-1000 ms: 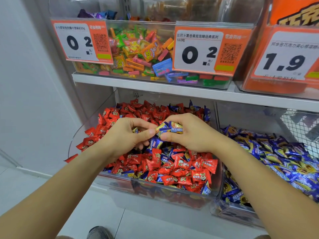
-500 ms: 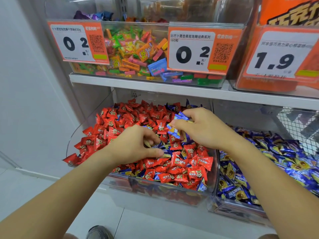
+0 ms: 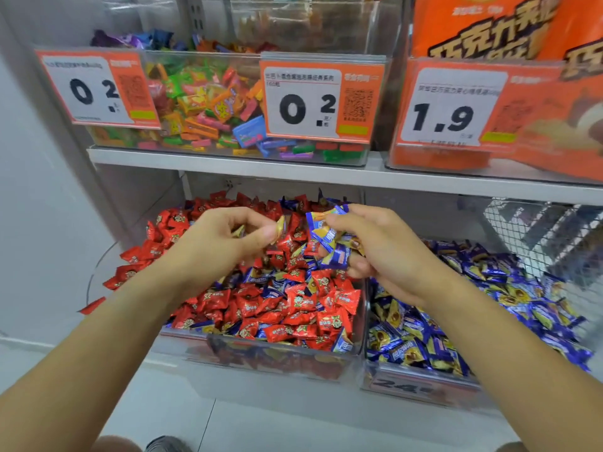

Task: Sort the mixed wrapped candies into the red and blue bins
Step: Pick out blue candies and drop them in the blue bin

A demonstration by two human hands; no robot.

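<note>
Fingers of my right hand [image 3: 378,252] grip several blue-and-yellow wrapped candies [image 3: 329,238], now lifted clear of the clear bin of red candies [image 3: 280,349]; left hand [image 3: 225,243] pinches apparently one gold-edged wrapper [image 3: 280,226]. Transfer to blue-candy bin [image 3: 421,380] pending.

- Glossy foil-like wrappers are seen on the red candies [image 3: 293,301] and blue candies [image 3: 424,337].
- Clear smooth plastic forms the bins [image 3: 280,353].
- A wire mesh basket [image 3: 538,230] appears metallic.

Pale wall [image 3: 39,197] at left, white tiled floor [image 3: 169,415] below, grey metal shelf [image 3: 293,172] across, wire mesh [image 3: 538,230] at right.
</note>
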